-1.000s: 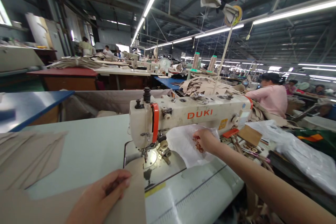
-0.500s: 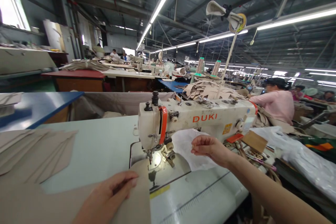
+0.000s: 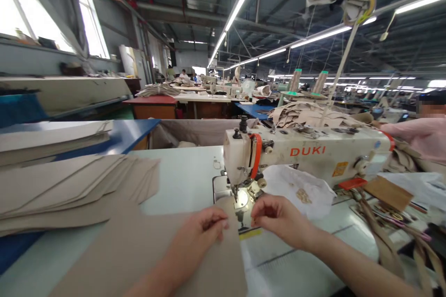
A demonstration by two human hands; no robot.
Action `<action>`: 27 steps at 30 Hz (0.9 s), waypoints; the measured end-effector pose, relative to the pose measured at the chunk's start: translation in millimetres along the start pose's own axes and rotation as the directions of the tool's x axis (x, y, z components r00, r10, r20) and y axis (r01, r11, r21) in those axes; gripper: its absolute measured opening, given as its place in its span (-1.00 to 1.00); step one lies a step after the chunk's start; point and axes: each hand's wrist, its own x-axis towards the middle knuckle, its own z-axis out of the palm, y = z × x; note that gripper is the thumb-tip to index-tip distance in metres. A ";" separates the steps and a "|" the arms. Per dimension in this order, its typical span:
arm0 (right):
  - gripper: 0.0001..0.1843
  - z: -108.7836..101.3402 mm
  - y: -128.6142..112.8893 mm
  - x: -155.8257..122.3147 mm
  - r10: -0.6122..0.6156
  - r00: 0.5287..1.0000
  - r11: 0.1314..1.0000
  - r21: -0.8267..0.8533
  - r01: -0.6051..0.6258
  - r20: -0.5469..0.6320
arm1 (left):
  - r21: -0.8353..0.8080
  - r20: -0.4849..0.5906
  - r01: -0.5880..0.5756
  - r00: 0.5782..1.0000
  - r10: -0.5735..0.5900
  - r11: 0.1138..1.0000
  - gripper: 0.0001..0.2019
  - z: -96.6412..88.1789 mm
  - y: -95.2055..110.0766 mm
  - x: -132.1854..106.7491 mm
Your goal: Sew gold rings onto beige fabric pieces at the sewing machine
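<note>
- Left hand [image 3: 204, 229] rests with half-curled fingers on a beige panel [image 3: 146, 241]; whether it pinches the material, I cannot tell.
- Right hand [image 3: 280, 218] has thumb and finger closed together, it seems on a small piece [image 3: 253, 221], but this is tiny and blurred, so I cannot be sure of its kind.
- The beige panel lies flat on the bench [image 3: 181, 181], its far end just beside the needle [image 3: 236, 193] of the sewing machine [image 3: 306, 153].
- Beyond the right hand, loose parts [image 3: 304, 196] lie on a white sheet [image 3: 317, 190].
- In my judgement, the step is to match the small piece with the panel; next calls for a flat panel, exact placing, and fingers away from the needle.
</note>
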 end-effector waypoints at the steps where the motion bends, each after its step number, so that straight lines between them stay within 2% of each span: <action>1: -0.90 8.2 2.3 2.4 -0.036 0.999 0.995 -0.088 0.036 -0.005 | -0.015 0.009 0.002 1.000 -0.002 1.000 -0.83 0.6 -0.1 -0.5; 3: -0.84 20.9 4.5 6.1 -0.097 0.995 0.969 -0.229 0.093 -0.009 | -0.029 0.018 -0.002 1.000 0.002 1.000 -0.84 1.1 -0.4 -1.3; 6: -0.79 29.9 2.8 8.8 -0.171 0.985 0.927 -0.343 0.154 -0.019 | -0.032 0.010 -0.005 1.000 0.005 0.999 -0.84 1.4 -0.2 -1.8; 10: -0.83 30.6 0.8 9.2 -0.218 0.976 0.890 -0.414 0.188 -0.024 | -0.033 -0.002 -0.003 1.000 0.003 0.999 -0.84 1.2 1.6 -1.9; 13: -0.86 28.8 4.9 9.7 -0.245 0.969 0.891 -0.399 0.214 -0.026 | -0.034 0.012 -0.008 1.000 0.009 0.999 -0.85 0.1 2.1 -2.0; 15: -0.89 27.9 8.9 10.9 -0.208 0.976 0.944 -0.273 0.184 -0.064 | -0.053 0.008 -0.010 1.000 0.010 0.999 -0.85 -0.5 1.2 -1.4; 17: -0.90 28.3 12.1 12.6 -0.064 0.990 0.998 -0.005 0.064 -0.126 | -0.098 -0.002 -0.002 1.000 0.002 0.995 -0.86 -0.4 -0.3 -0.2; 19: -0.77 30.6 13.5 14.0 0.135 0.980 0.945 0.317 -0.083 -0.147 | -0.156 0.000 0.011 1.000 -0.011 0.988 -0.86 0.5 -1.4 1.0; 21: -0.69 34.6 13.5 14.5 0.262 0.958 0.825 0.543 -0.157 -0.120 | -0.201 0.006 0.012 1.000 -0.011 0.980 -0.86 2.1 -1.4 0.8; 24: -0.66 42.4 13.4 14.3 0.296 0.951 0.728 0.665 -0.163 -0.091 | -0.195 -0.012 -0.017 1.000 0.015 0.981 -0.86 4.0 0.2 -3.2; 27: -0.66 49.2 15.4 14.7 0.289 0.953 0.739 0.655 -0.158 -0.095 | -0.091 -0.065 -0.089 0.994 0.083 0.992 -0.85 4.4 0.4 -8.4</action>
